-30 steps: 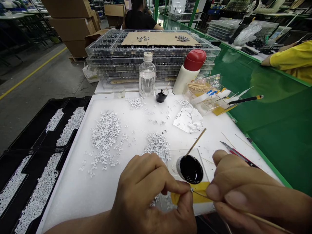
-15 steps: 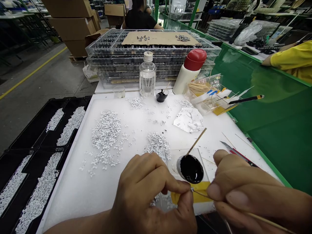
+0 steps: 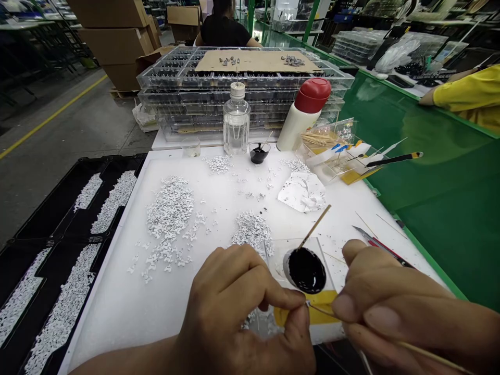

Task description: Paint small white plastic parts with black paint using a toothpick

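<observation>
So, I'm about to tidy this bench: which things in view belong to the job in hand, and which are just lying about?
Belongs, it seems:
left hand pinching a small white piece
right hand holding a thin stick, tip at the piece
black liquid nearest the hands
heaped white pieces

Probably just lying about:
red-capped flask
cardboard boxes
knife-like tool

Your white table (image 3: 125,312) stands in a large workshop, its top brightly lit while the room's far left falls dim. On your left, a grey floor (image 3: 101,125) carries a yellow line (image 3: 54,115) that runs past stacked cardboard boxes (image 3: 115,46). Beside your right edge stretches a broad green surface (image 3: 441,213), with green posts (image 3: 311,20) farther back. Across it you see another table (image 3: 416,89); dim tables (image 3: 25,25) stand far left.
</observation>
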Available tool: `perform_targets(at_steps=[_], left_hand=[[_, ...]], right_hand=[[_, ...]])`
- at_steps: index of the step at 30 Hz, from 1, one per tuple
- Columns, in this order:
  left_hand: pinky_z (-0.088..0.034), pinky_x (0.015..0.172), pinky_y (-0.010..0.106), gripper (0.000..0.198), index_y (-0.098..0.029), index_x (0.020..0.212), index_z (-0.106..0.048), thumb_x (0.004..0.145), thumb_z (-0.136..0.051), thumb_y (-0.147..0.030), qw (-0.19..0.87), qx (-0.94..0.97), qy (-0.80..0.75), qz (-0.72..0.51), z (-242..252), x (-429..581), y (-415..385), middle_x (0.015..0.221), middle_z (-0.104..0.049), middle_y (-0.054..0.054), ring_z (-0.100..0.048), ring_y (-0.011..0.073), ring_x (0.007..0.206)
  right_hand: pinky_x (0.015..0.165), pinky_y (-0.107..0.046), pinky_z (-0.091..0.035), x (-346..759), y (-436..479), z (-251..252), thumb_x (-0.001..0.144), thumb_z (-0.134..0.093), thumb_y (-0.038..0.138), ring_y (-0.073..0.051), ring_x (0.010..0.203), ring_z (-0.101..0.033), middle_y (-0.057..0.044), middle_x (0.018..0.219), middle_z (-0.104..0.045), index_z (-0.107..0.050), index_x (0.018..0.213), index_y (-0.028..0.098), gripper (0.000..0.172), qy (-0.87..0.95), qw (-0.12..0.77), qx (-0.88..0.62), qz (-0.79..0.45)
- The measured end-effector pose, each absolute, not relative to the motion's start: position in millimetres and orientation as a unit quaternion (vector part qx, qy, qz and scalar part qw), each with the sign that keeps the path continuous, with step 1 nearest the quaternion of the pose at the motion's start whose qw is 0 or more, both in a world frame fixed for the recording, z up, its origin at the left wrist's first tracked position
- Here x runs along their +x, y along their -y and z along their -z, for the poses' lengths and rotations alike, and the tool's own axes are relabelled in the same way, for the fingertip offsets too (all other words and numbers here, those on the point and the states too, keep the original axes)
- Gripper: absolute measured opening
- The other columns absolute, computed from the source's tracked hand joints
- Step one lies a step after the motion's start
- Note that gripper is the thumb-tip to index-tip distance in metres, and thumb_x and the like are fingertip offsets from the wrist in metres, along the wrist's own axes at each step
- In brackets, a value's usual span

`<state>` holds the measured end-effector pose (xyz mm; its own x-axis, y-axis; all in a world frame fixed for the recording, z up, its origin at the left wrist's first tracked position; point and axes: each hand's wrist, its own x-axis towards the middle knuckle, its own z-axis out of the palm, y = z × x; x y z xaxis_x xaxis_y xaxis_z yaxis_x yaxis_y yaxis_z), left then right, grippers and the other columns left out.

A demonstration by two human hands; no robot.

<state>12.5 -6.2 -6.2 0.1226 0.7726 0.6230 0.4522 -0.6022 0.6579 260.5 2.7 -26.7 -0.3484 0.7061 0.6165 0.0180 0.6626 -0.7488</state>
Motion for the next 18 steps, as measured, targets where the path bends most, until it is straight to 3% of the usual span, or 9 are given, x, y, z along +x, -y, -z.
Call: perform_targets(at_steps=[9,15,18], left_hand=[[-0.051,0.057,0.024,0.022,-0.025,0.094,-0.069,0.092,-0.075,-0.005,0.159,0.733,-0.417,-0.513,6.0,10.2,7.3,0.074,-0.065,-0.009,-0.066,0.0088,0.06],[-0.05,0.055,0.026,0.024,-0.025,0.095,-0.07,0.089,-0.077,-0.002,0.16,0.732,-0.411,-0.519,6.6,9.6,5.3,0.074,-0.067,-0.008,-0.066,0.0101,0.059],[-0.049,0.053,0.027,0.025,-0.025,0.095,-0.071,0.088,-0.078,-0.002,0.168,0.733,-0.411,-0.516,6.5,9.2,6.1,0.075,-0.069,-0.007,-0.065,0.0107,0.058]], right_hand=[[0.09,-0.046,-0.073,258.3,-5.1,24.5,0.104,-0.101,0.006,-0.02,0.075,-0.076,-0.002,0.117,-0.093,-0.083,0.161,0.037,0.068,0.741,0.522,-0.233,-0.353],[0.089,-0.048,-0.074,261.4,-5.5,27.2,0.113,-0.09,0.01,-0.021,0.074,-0.076,-0.003,0.117,-0.094,-0.083,0.162,0.037,0.057,0.746,0.52,-0.224,-0.35],[0.089,-0.047,-0.075,261.7,-4.9,24.8,0.109,-0.095,0.01,-0.02,0.073,-0.074,-0.003,0.116,-0.094,-0.082,0.162,0.039,0.062,0.749,0.512,-0.233,-0.349]])
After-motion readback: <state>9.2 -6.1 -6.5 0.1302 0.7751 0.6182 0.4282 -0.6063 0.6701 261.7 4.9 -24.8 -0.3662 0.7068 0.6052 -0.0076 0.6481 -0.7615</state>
